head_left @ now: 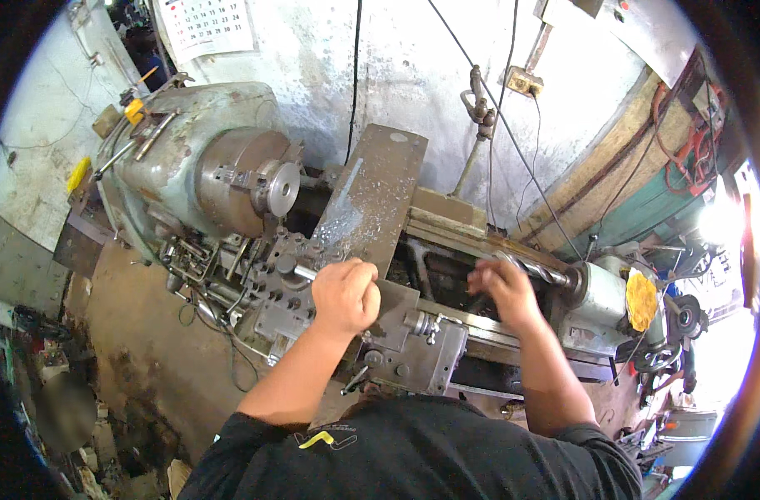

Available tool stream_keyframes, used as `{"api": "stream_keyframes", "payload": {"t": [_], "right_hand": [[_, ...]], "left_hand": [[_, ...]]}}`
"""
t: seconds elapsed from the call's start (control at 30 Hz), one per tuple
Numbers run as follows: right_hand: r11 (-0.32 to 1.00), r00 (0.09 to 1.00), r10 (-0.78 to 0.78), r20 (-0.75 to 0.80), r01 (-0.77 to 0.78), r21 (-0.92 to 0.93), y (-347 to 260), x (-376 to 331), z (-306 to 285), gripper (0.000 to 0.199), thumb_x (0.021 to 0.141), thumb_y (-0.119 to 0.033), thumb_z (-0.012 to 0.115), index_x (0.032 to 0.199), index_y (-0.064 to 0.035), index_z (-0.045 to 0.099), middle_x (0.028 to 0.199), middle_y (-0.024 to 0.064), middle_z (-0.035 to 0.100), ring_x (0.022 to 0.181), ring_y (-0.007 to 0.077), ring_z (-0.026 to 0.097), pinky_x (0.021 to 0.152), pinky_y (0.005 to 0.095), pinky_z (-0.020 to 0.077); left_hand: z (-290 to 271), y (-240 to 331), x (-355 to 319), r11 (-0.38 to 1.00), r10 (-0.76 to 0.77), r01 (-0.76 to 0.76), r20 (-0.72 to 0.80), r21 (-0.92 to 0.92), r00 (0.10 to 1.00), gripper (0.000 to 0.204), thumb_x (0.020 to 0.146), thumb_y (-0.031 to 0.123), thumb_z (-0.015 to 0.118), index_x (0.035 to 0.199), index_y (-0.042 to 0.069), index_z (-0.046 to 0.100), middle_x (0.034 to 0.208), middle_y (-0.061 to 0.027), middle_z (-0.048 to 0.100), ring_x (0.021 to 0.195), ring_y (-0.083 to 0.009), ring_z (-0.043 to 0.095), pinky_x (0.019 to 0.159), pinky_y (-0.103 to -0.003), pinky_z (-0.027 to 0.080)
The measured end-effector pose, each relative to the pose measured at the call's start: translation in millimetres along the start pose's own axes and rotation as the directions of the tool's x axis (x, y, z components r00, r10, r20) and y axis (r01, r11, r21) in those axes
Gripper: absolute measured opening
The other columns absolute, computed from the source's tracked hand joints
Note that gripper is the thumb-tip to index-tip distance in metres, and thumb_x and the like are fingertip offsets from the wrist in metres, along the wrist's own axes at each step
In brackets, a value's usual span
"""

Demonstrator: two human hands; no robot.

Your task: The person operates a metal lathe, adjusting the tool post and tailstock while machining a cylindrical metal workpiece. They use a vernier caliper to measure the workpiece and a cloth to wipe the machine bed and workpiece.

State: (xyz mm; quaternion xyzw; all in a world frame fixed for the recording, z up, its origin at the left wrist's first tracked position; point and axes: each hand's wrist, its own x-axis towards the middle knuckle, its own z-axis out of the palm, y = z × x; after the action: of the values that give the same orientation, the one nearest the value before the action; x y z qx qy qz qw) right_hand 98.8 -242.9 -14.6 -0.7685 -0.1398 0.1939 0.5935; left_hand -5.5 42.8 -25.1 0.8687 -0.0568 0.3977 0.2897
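My left hand [346, 296] is closed in a fist around the end of a metal lever [305, 272] with a dark round hub, over the lathe's tool post and carriage [284, 312]. My right hand [506, 292] is over the lathe bed, its fingers loosely bent and apart, slightly blurred. Just beside it, a large twist drill bit [542, 271] sticks out of the tailstock [592, 296]; whether my fingers touch it I cannot tell. At the left, the lathe chuck [240, 179] grips a round metal disc [282, 189] with a small centre hole.
A brown metal plate [371, 192] strewn with shiny chips slopes behind the carriage. The green headstock [163, 158] stands at the left. A yellow cloth [642, 300] hangs on the tailstock. Cables run down the wall; a jointed metal stand [471, 158] rises behind the bed.
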Motion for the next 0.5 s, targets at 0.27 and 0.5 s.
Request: {"api": "stream_keyframes", "payload": {"t": [0.27,0.5], "right_hand": [[0.759,0.936,0.308,0.171,-0.134,-0.637,276,-221,-78,0.027,0.087,-0.025,0.067,0.105,-0.0046,0.069,0.099,0.0199,0.071,0.093,0.0371,0.068,0.080,0.0440,0.0537],[0.376,0.648,0.756,-0.088,-0.540,-0.753,438,-349,-248,0.026,0.090,-0.022,0.061,0.107,-0.0033,0.068,0.105,0.0224,0.069,0.102,0.0387,0.065,0.090,0.0458,0.0506]], "left_hand": [[1,19,-9,0.964,-0.196,0.196,-0.018,0.181,0.980,0.005,0.084,0.007,0.060,0.088,0.004,0.061,0.091,-0.0162,0.064,0.088,-0.0381,0.061,0.074,-0.045,0.050],[21,100,-107,0.917,-0.337,0.340,-0.050,0.209,0.940,0.061,0.094,0.016,0.062,0.147,0.006,0.034,0.154,-0.0246,0.030,0.141,-0.0439,0.033,0.116,-0.049,0.032]]}}
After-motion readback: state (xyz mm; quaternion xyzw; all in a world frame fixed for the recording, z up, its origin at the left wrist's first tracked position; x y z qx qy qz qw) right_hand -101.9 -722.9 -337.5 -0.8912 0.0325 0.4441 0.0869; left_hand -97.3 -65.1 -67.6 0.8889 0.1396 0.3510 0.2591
